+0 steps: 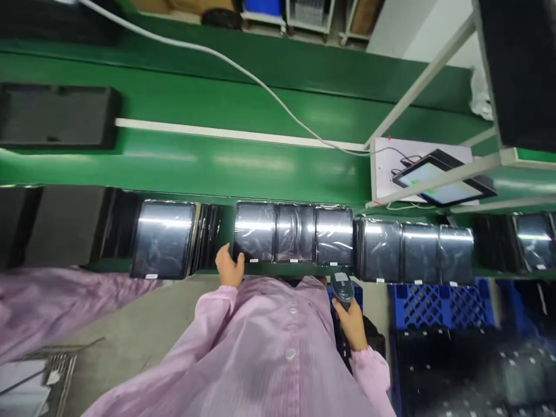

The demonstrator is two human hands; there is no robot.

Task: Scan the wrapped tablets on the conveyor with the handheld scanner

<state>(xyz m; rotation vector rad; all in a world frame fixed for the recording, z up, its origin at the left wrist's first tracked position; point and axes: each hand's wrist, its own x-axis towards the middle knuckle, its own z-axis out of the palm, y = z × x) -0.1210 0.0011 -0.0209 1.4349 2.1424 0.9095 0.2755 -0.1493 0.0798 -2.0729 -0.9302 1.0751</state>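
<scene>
In the head view my right hand [353, 325] is wrapped round the handle of a dark barcode scanner [343, 287]. The scanner's head points at the bench edge, just below a row of dark flat panels in clear film [294, 234]. Each of these panels carries a small white label [333, 264] at its near edge. My left hand [230, 267] is open, thumb and fingers apart, close beside the left end of that row. Whether it touches the leftmost panel I cannot tell.
More wrapped panels [419, 255] stand to the right, with another stack [163, 240] to the left. A tablet screen [443, 176] leans behind a white metal frame. A white cable [256, 81] crosses the green bench. Another person's sleeve [65, 307] reaches in from the left. Blue pallets [443, 307] stand below right.
</scene>
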